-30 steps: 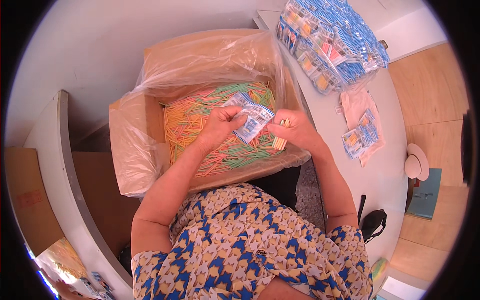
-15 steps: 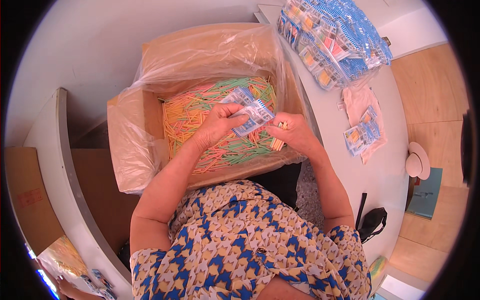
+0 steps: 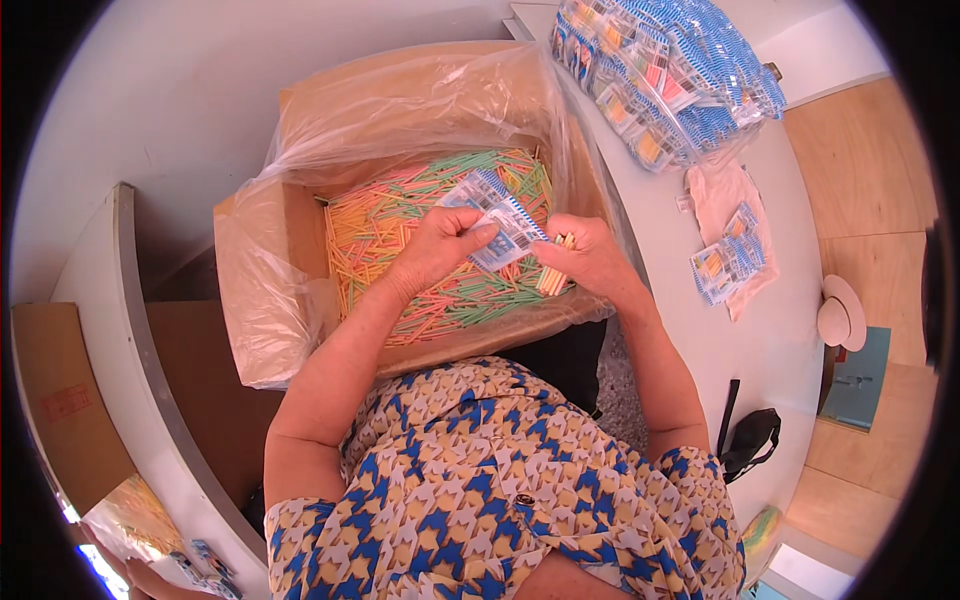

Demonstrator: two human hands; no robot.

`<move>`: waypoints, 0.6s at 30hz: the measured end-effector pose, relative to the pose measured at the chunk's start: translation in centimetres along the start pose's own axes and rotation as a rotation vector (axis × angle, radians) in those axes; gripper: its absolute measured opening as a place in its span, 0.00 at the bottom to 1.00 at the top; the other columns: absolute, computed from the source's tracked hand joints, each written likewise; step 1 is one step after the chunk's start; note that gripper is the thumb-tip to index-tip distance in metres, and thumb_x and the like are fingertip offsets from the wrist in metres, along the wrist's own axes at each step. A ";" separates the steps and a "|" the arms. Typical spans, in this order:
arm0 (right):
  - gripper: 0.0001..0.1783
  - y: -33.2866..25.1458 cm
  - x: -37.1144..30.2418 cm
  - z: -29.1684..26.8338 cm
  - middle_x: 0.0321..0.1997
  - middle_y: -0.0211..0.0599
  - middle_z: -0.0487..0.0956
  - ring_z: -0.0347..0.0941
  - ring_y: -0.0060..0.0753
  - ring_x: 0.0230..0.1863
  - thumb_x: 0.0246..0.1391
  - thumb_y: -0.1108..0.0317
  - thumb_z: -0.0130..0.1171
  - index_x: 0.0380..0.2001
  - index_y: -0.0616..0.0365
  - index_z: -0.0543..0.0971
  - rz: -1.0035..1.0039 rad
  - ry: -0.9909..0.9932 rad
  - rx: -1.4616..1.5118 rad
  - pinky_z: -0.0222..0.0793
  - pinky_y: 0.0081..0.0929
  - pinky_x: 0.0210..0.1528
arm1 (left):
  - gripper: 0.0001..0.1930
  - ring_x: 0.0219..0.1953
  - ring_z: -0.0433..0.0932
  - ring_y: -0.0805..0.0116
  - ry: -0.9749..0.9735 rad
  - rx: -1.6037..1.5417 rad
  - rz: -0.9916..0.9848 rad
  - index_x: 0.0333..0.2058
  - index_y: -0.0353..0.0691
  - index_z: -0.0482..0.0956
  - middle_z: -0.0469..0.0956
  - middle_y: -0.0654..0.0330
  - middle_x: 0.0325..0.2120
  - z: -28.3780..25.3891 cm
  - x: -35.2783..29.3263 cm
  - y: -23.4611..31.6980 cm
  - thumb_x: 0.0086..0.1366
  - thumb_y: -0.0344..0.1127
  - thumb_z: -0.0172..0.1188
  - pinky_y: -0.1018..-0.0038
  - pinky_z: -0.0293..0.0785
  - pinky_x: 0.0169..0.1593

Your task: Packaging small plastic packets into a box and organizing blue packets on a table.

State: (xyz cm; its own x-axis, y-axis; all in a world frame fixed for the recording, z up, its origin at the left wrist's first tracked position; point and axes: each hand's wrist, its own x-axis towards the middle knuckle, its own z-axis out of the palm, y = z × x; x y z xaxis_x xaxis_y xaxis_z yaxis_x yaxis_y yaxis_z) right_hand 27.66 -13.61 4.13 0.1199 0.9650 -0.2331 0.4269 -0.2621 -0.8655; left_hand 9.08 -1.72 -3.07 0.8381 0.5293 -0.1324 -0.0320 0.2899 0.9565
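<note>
Over the box, my left hand [image 3: 436, 250] pinches a small clear plastic packet with blue-striped edges [image 3: 508, 232] between thumb and fingers; whether it is one packet or two overlapping is hard to make out. My right hand [image 3: 592, 262] is closed round a short bundle of thin pastel sticks [image 3: 553, 280], mostly pale yellow. The thumb and fingertip of that hand touch the packet's right edge. Beneath both hands lies a heap of loose pink, green, yellow and orange sticks [image 3: 370, 235] in a plastic-lined cardboard box [image 3: 420, 100].
A large clear bag of blue-edged packets [image 3: 670, 80] stands on the white table [image 3: 690, 330] at the far right. Nearer lie a pink cloth [image 3: 722, 190], several packets [image 3: 728, 265] and a black strapped item [image 3: 752, 443]. At far left is another carton [image 3: 65, 400], with a person's arm [image 3: 160, 582] below.
The packets, fanned apart earlier, now overlap more closely. My right hand has shifted slightly, its fingertips now at the packet's edge. The view has tilted a little.
</note>
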 end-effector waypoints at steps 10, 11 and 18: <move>0.10 0.4 -0.6 -0.6 0.18 0.25 0.72 0.66 0.13 0.22 0.51 0.66 0.62 0.22 0.60 0.76 0.000 -0.026 0.068 0.60 0.17 0.23 | 0.05 0.29 0.76 0.80 0.103 0.033 0.051 0.33 0.34 0.83 0.81 0.65 0.25 -0.8 0.1 -0.4 0.55 0.23 0.64 0.81 0.74 0.36; 0.10 0.1 -0.6 -0.8 0.19 0.25 0.73 0.67 0.12 0.22 0.51 0.67 0.62 0.22 0.60 0.75 0.050 -0.006 0.170 0.59 0.16 0.22 | 0.07 0.30 0.77 0.79 0.100 -0.030 0.015 0.33 0.34 0.83 0.81 0.65 0.25 -0.6 0.2 -0.2 0.54 0.22 0.65 0.81 0.74 0.37; 0.09 -2.8 1.5 -1.1 0.19 0.28 0.74 0.70 0.16 0.18 0.53 0.67 0.62 0.24 0.58 0.74 0.055 0.140 0.376 0.62 0.17 0.17 | 0.09 0.35 0.77 0.77 0.060 0.016 0.052 0.35 0.34 0.83 0.81 0.61 0.34 -0.1 0.3 -0.4 0.54 0.21 0.64 0.80 0.75 0.40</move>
State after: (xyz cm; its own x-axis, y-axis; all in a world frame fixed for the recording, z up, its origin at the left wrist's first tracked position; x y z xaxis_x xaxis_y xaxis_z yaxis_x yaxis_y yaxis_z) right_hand 27.67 -11.48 6.70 0.2656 0.9329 -0.2432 0.0616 -0.2682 -0.9614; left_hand 9.28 -1.57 -3.50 0.8016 0.5898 -0.0973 -0.0654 0.2483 0.9665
